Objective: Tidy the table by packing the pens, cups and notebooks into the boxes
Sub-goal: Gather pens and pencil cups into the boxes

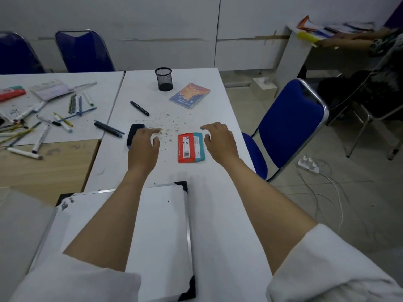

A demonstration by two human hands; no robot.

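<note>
My left hand [144, 147] and right hand [219, 141] hover over the white table [218, 192] with fingers loosely spread, holding nothing, and the red-and-teal box [191, 147] lies flat between them, just beside my right fingers. Farther off sit a black pen [139, 108], a notebook [189, 95] and a mesh cup [164, 78]; two dark pens [109, 129] lie left of my left hand, whose fingers partly cover a dark eraser [134, 134].
</note>
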